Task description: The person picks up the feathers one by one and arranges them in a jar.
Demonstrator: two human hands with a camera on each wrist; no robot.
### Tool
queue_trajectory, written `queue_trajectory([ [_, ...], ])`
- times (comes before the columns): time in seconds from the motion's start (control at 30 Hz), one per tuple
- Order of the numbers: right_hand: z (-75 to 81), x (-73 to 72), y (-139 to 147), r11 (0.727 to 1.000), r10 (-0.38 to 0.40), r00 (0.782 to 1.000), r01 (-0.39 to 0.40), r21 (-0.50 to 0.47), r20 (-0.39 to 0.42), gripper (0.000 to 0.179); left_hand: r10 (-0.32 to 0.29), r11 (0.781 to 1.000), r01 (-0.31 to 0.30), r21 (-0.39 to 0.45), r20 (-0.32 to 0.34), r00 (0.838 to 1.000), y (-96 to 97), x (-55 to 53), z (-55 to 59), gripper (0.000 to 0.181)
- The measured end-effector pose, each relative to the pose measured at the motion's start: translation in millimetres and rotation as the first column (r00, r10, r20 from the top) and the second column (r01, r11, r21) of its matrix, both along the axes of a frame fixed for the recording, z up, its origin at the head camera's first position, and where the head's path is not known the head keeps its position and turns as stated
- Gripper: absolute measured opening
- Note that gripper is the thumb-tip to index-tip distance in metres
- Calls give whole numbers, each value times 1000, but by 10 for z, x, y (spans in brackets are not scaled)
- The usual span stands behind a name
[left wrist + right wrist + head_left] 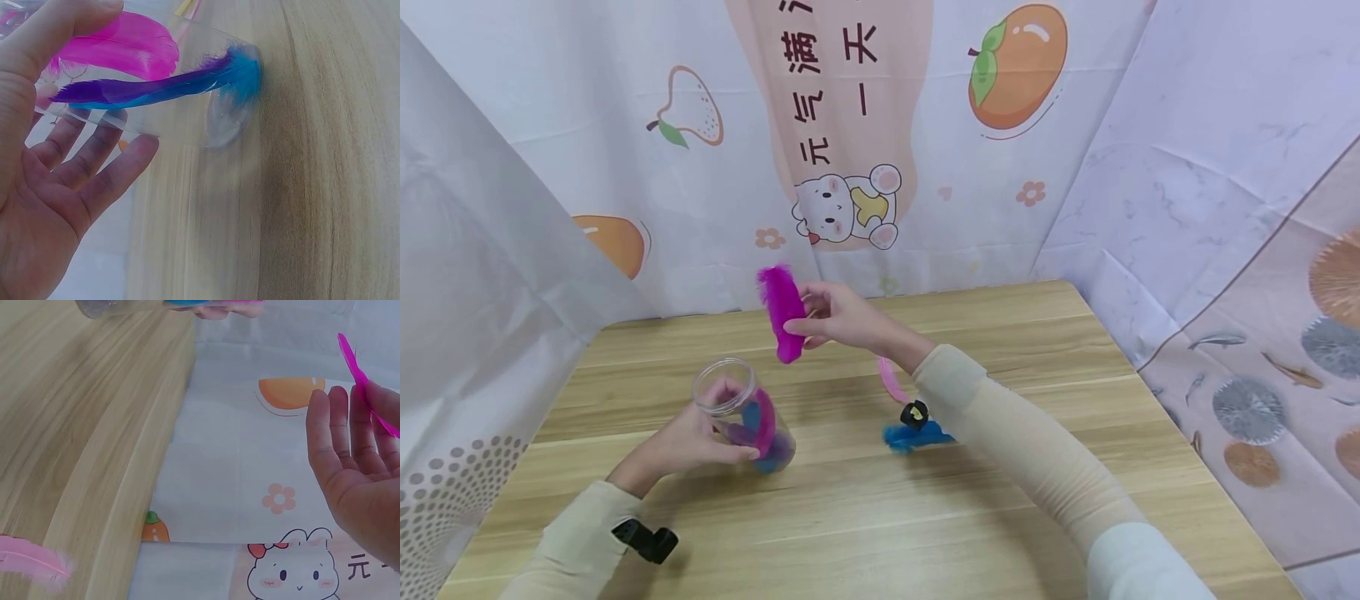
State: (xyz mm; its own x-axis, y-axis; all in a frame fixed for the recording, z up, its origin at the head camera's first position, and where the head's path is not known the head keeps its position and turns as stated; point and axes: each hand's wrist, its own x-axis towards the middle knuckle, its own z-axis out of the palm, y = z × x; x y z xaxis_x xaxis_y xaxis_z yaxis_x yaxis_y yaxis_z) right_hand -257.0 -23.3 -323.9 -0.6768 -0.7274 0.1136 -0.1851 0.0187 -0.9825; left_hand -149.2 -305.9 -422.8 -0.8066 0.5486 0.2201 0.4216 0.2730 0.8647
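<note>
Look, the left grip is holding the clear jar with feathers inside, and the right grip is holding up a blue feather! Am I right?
Not quite: the feather held up in the right grip is bright magenta, not blue, as the head view shows. The rest is right: the left grip is holding the clear jar with feathers inside.
</note>
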Motion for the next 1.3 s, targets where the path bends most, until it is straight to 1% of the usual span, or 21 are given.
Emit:
queue_trajectory([
  [0.3, 90, 75, -18, 999, 36, 999, -36, 7, -8, 25, 4, 1000, -4, -9, 8, 1000, -5, -2, 0, 65],
  [0.57, 147, 129, -46, 999, 39, 999, -39, 12, -10, 24, 20, 999, -20, -32, 2, 1000, -12, -7, -8, 67],
  [0.9, 231, 206, -125, 996, 84, 996, -84, -19, -32, 24, -13, 1000, 13, 2, 15, 1000, -12, -13, -4, 65],
  [1.07, 276, 256, -183, 994, 99, 994, -101, -37, -46, 23, -9, 1000, 9, -6, 1, 1000, -20, -17, 3, 67],
  [1.13, 293, 280, -211, 994, 101, 994, -103, -38, -40, 22, -4, 1000, 4, -13, -3, 1000, -22, -16, 3, 69],
  [1.3, 310, 331, -281, 992, 117, 991, -119, -29, -67, 20, 0, 1000, 0, -12, 32, 1000, -13, -15, 8, 70],
])
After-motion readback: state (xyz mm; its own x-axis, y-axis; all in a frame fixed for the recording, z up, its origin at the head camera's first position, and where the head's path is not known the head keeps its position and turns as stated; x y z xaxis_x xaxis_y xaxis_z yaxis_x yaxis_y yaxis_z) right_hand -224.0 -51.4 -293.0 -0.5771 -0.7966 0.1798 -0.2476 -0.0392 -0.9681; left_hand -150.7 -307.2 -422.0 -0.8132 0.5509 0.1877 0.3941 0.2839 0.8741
